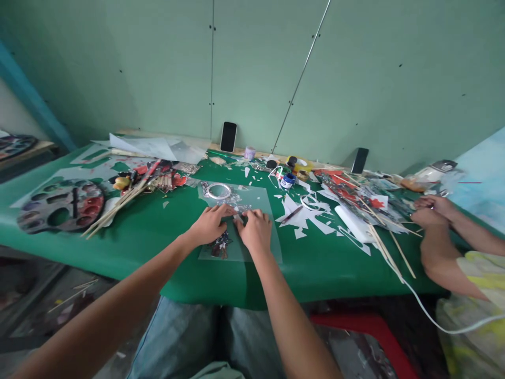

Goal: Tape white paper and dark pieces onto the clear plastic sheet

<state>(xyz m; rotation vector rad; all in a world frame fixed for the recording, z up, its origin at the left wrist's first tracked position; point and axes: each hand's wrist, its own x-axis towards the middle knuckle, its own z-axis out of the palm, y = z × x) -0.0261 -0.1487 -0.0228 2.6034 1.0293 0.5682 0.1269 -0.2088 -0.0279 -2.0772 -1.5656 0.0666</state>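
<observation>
My left hand [210, 223] and my right hand [256, 229] rest side by side on a clear plastic sheet [260, 199] lying on the green table [150, 237]. Their fingertips meet over a small dark patterned cutout piece [241, 211] on the sheet; whether they pinch it I cannot tell. A second dark and red cutout [221, 245] lies on the sheet just below my left hand. A tape ring [219, 190] sits at the sheet's far end.
A round paint palette [61, 205] and wooden sticks [118, 205] lie to the left. White paper scraps [303, 218], small paint jars [287, 180] and two phones [228, 136] fill the middle and back. Another person's hands [430, 209] work at the right, near a white cable [426, 310].
</observation>
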